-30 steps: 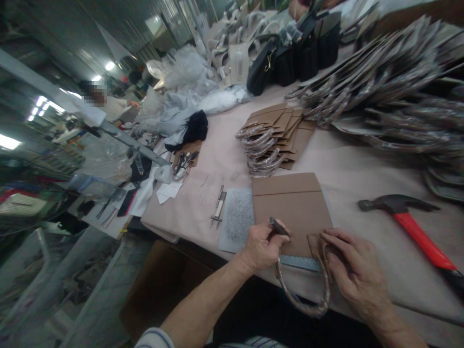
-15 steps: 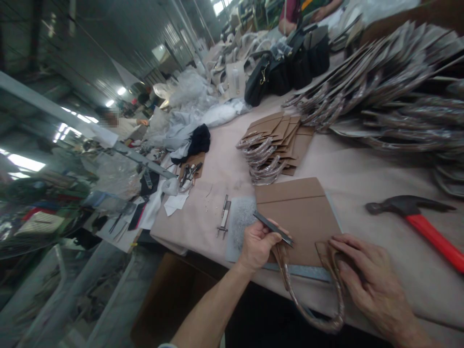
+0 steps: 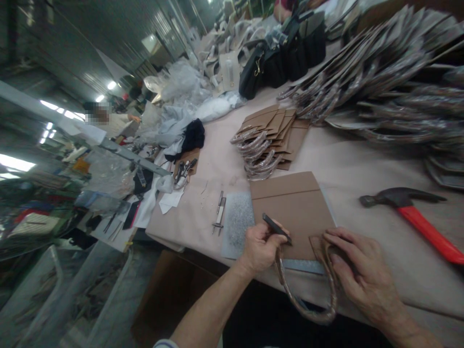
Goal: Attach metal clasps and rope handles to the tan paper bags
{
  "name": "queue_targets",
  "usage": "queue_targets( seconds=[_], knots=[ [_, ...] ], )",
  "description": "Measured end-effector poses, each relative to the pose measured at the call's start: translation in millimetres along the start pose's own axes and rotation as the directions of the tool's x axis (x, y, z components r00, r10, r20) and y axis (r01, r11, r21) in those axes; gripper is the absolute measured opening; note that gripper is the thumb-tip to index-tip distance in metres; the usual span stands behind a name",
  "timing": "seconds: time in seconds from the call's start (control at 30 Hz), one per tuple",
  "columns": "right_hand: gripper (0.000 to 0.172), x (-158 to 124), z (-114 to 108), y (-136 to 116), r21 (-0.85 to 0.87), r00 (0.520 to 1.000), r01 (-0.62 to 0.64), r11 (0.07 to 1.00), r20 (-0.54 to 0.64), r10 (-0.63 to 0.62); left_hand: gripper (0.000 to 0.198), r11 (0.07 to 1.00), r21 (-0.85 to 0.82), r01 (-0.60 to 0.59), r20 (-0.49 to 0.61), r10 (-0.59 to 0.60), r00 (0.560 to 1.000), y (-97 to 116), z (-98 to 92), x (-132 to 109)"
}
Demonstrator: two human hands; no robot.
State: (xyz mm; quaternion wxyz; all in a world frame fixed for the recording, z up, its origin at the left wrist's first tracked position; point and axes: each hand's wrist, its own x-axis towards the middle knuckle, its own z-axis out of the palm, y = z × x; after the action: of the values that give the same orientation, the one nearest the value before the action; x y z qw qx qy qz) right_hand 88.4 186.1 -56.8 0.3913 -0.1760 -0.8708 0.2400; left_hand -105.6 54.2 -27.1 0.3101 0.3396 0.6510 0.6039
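A brown bag panel (image 3: 290,203) lies on a grey speckled board (image 3: 237,224) in front of me. Its looped handle (image 3: 308,314), wrapped in clear film, hangs past the table's front edge. My left hand (image 3: 263,245) is closed around a dark metal punch-like tool (image 3: 276,227), held slanting over the panel near the handle's left end. My right hand (image 3: 362,275) is closed on the handle's right end, fingertips at the tab lying on the panel. The palm side of that hand is hidden.
To the right lies a claw hammer (image 3: 402,198) with a red grip. A pair of dividers (image 3: 218,212) rests left of the board. Behind are a pile of brown handled panels (image 3: 268,135), larger stacked panels (image 3: 380,82) and black bags (image 3: 275,67). A person (image 3: 116,123) is at far left.
The tool in my left hand has turned to a steeper slant, and that hand has shifted slightly over the panel. My right hand stays at the handle. The whole view has shifted a little.
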Motion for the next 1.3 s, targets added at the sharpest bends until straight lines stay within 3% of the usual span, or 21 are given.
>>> queue_targets(
  seconds=[0.2, 0.4, 0.53, 0.8, 0.93, 1.07, 1.2, 1.3],
  knots=[
    [0.029, -0.9, 1.6, -0.7, 0.015, 0.999, -0.024, 1.0, 0.023, 0.023, 0.013, 0.999, 0.034, -0.036, 0.003, 0.036, 0.999, 5.5, 2.5, 0.6],
    [0.028, 1.1, 1.4, -1.3, 0.005, 1.0, -0.022, 1.0, 0.014, 0.022, 0.008, 0.927, 0.264, -0.266, 0.024, 0.269, 0.963, 9.6, 4.2, -2.2],
    [0.029, -2.1, 2.1, 0.5, 0.02, 0.999, -0.035, 0.999, 0.02, 0.034, 0.009, 0.872, 0.344, -0.35, 0.033, 0.361, 0.932, 6.0, 5.4, -4.3],
    [0.03, -1.3, 2.5, 0.6, 0.033, 0.999, -0.046, 0.998, 0.012, 0.046, 0.007, 0.863, 0.331, -0.382, 0.116, 0.365, 0.924, 7.4, 8.5, 1.6],
    [0.027, -1.2, -0.9, 4.5, 0.024, 0.999, -0.029, 0.999, 0.038, 0.028, 0.007, 0.898, 0.3, -0.323, 0.064, 0.318, 0.946, 4.9, 9.1, 1.1],
    [0.028, 0.4, -13.4, 1.7, 0.028, 0.993, -0.101, 0.994, 0.058, 0.099, 0.006, 0.891, 0.307, -0.333, 0.072, 0.328, 0.942, 2.8, 8.2, -0.2],
    [0.027, 3.6, -42.0, 5.3, -0.186, 0.989, -0.119, 0.975, -0.113, 0.099, 0.005, 0.871, 0.333, -0.361, 0.089, 0.352, 0.932, 3.5, 6.4, -0.3],
    [0.038, -4.5, -70.4, 30.2, -0.491, 0.988, -0.136, 0.86, -0.128, 0.084, 0.005, 0.853, 0.349, -0.388, 0.111, 0.374, 0.921, 4.0, 4.4, 0.9]
  ],
)
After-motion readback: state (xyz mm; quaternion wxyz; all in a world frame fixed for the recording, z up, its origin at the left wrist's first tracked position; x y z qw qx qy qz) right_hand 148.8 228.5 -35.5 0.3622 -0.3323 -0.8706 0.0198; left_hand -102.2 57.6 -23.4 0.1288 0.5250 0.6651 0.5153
